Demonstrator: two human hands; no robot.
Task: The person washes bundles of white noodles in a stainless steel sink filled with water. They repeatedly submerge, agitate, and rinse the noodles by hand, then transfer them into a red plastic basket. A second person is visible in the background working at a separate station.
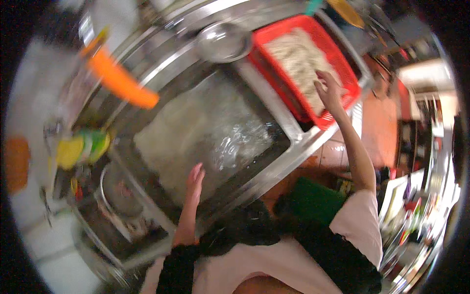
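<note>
My right hand [329, 92] is over the near end of a red plastic basket [332, 55], its fingers spread and nothing visibly gripped. Inside the basket lies a heap of pale, wet-looking food [293, 55], too blurred to name; the fingertips are over it, and whether they touch cannot be told. My left hand [195, 182] is above the near left part of a stainless steel sink [253, 189], empty, with fingers extended and seen edge-on. Water [235, 143] in the basin ripples and glints, and a pale mass shows under it on the left.
A round metal bowl [224, 41] stands at the sink's back rim beside the basket. An orange tube-like part [121, 81] juts over the left rim. Nearby are a yellow-green container [84, 147] and a small side basin with a round vessel [123, 191]. A green object [312, 200] is low at right.
</note>
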